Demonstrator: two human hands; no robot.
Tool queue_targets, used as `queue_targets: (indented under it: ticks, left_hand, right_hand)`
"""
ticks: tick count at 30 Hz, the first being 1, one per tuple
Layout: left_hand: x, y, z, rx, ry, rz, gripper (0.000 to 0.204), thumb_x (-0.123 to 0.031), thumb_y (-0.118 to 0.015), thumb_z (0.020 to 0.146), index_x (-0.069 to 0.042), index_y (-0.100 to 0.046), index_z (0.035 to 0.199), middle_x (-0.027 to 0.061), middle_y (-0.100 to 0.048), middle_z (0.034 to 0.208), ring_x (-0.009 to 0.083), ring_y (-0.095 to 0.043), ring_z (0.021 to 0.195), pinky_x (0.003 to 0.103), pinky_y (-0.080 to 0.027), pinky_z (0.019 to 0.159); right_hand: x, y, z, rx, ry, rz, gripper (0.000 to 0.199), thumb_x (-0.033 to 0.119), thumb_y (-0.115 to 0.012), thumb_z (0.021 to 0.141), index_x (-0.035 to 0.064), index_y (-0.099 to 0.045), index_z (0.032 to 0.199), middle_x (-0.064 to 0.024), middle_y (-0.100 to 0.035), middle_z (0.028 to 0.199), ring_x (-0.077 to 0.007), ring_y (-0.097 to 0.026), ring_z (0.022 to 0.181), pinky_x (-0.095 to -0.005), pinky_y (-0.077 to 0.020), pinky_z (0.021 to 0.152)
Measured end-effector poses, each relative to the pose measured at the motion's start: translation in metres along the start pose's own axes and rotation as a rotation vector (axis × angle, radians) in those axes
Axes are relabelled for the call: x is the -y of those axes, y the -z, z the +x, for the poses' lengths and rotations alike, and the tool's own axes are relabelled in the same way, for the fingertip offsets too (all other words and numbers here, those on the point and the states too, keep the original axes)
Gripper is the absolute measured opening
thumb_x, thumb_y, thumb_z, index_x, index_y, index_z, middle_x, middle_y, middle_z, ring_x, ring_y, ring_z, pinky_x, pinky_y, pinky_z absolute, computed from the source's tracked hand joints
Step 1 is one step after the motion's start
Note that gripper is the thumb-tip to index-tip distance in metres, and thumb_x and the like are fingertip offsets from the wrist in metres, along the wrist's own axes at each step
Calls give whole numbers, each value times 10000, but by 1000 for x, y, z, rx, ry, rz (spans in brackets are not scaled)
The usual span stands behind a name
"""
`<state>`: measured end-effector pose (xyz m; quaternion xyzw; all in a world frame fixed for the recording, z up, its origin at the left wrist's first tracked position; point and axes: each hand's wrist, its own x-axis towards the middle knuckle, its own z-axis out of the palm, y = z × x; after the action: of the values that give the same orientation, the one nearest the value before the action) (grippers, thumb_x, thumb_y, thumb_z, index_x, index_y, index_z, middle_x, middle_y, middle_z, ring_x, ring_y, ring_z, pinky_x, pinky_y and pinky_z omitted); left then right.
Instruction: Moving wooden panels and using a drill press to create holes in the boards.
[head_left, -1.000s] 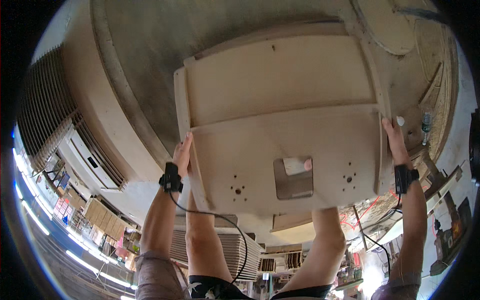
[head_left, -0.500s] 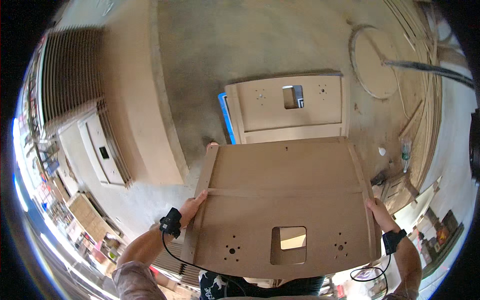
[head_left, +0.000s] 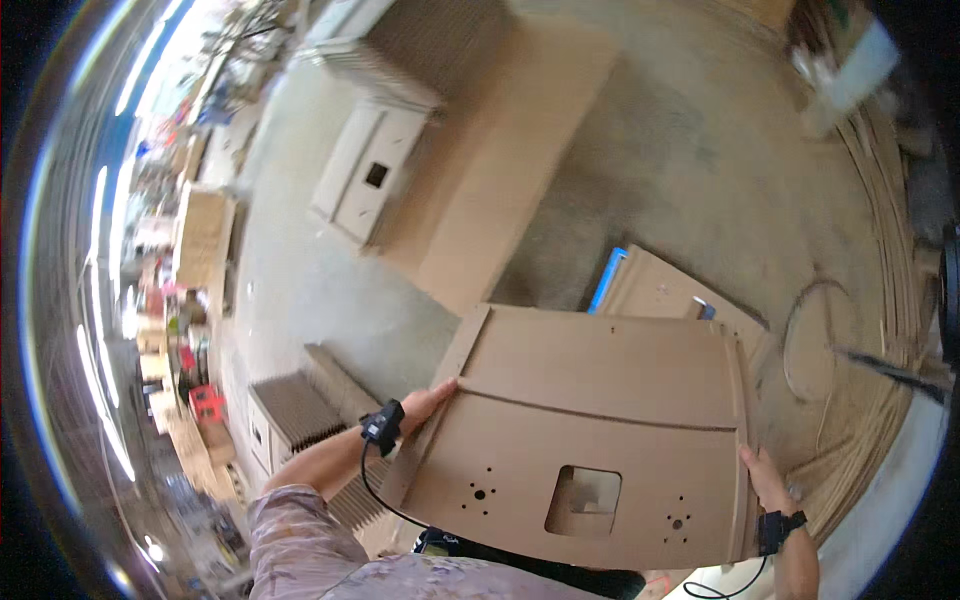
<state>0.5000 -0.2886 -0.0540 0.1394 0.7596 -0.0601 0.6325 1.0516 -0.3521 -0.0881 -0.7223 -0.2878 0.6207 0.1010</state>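
Note:
A brown board panel (head_left: 600, 400) with raised side strips is held up in front of me. It has a square cutout with rounded corners, a cluster of small holes on either side of it and a groove across the middle. My left hand (head_left: 428, 405) is closed on its left side strip, and my right hand (head_left: 765, 478) grips the right edge. The fingers of both hands partly disappear behind the panel. Beyond its far edge, a similar panel (head_left: 665, 285) lies on the floor, partly hidden, with a blue-edged thing (head_left: 608, 280) at its left side.
A long brown sheet (head_left: 520, 150) lies on the floor ahead to the left. Beside it are a large stack of panels (head_left: 440, 45) and a smaller stack (head_left: 365, 180). Another stack (head_left: 295, 405) stands by my left forearm. A round disc (head_left: 820, 335) lies at right.
My view has turned left, so the floor panel and disc now appear farther right. Both hands still hold the panel, which has swung round with me.

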Motion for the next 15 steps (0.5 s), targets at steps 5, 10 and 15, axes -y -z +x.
queue_targets:
  ticks: [5, 10, 15]
  left_hand:
    - [126, 23, -12, -37, 96, -143, 704, -626, -422, 777, -17, -553, 1104, 111, -585, 1050, 193, -558, 957, 299, -403, 857]
    - [189, 58, 46, 114, 76, -116, 663, -588, -425, 802, -18, -530, 1123, 121, -570, 1076, 199, -574, 925, 303, -422, 838]
    - [227, 92, 89, 151, 79, -257, 744, -631, -441, 763, 52, -577, 1026, 155, -608, 975, 210, -597, 883, 280, -440, 804]
  right_hand:
    - [19, -38, -11, 255, 33, -47, 540, 271, -521, 817, -103, -378, 1180, -185, -455, 1185, -240, -448, 1069, -327, -343, 916]
    - [0, -88, -30, 224, -167, -23, 485, 256, -493, 836, -48, -392, 1199, -124, -468, 1178, -206, -461, 1046, -321, -370, 888]
    - [37, -156, -22, 238, -231, -137, 475, 283, -500, 841, -38, -422, 1182, -114, -501, 1139, -202, -479, 1024, -319, -383, 874]
